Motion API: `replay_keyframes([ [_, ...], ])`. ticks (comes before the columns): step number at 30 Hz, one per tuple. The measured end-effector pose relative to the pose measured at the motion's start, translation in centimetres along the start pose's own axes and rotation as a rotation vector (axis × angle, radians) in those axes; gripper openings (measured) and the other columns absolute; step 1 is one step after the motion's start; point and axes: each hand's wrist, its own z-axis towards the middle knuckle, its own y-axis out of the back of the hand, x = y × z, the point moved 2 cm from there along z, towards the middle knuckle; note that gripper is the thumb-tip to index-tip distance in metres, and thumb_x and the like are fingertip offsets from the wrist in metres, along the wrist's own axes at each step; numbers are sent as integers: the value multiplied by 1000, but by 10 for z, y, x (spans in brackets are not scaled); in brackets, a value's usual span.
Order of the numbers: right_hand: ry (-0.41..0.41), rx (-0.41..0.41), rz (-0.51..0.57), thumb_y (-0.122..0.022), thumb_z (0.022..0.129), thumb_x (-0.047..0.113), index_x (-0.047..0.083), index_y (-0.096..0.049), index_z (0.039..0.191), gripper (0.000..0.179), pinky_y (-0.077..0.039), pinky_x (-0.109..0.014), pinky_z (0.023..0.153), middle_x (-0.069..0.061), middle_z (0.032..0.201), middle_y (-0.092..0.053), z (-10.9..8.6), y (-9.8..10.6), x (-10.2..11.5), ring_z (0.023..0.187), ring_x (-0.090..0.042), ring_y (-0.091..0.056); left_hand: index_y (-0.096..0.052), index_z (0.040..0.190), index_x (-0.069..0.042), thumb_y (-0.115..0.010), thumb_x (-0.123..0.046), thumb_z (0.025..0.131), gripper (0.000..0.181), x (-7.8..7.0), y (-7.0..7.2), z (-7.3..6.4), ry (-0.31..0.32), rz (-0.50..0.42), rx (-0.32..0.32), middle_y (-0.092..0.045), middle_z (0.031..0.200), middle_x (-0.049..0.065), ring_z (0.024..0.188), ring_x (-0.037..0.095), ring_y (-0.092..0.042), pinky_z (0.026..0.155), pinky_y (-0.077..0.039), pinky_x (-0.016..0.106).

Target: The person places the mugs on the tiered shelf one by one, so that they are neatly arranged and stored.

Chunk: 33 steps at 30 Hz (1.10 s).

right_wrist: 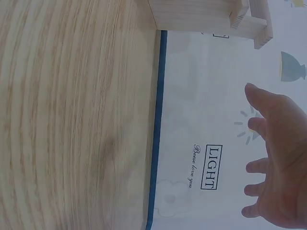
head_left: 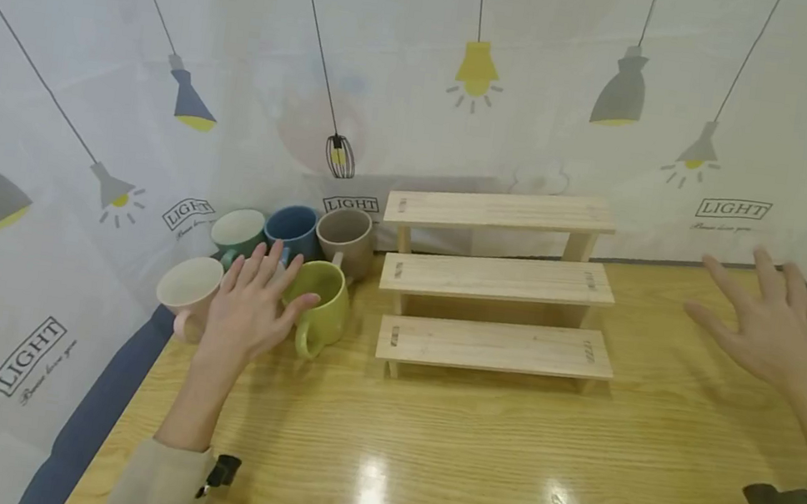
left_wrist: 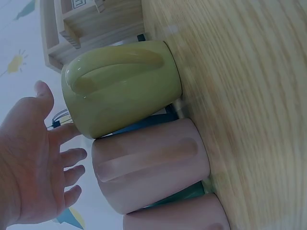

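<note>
My left hand (head_left: 249, 309) hovers over a cluster of mugs at the left, fingers spread and holding nothing. Nearest its thumb stands a yellow-green mug (head_left: 327, 322), handle toward me. A pink mug (left_wrist: 153, 165) is mostly hidden under the hand in the head view; another pale pink mug (head_left: 189, 286) stands to its left. Behind them are a green mug (head_left: 238, 233), a blue mug (head_left: 293, 230) and a taupe mug (head_left: 346, 238). My right hand (head_left: 772, 331), fingers apart, is in the air right of a three-step wooden shelf (head_left: 498, 279), touching nothing.
The wooden table (head_left: 470, 445) extends in front of the shelf and mugs. A white cloth (head_left: 407, 101) printed with lamps hangs behind and along the left. Its dark blue edge (right_wrist: 158, 124) runs along the table's back.
</note>
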Motion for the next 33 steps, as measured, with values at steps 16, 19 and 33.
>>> replay_keyframes([
  [16,-2,-11,-4,-40,103,56,21,-6,162,76,10,-80,103,-34,160,13,-6,3,-6,141,-63,12,-43,152,-10,-43,-59,102,70,4,3,-8,0,-8,-72,-29,160,21,149,39,-22,120,-13,54],
  [19,11,-20,0,-41,104,55,20,-8,162,75,10,-80,103,-35,159,12,-6,3,-6,141,-64,10,-44,152,-10,-42,-59,102,70,4,4,-10,1,-14,-73,-30,160,22,149,40,-22,120,-13,54],
  [33,84,-27,75,-43,106,45,12,-13,161,71,9,-74,109,-39,158,5,-7,2,4,141,-64,4,-43,153,-10,-39,-59,103,69,-1,6,-18,39,-94,-44,-25,161,24,150,40,-18,120,-13,53],
])
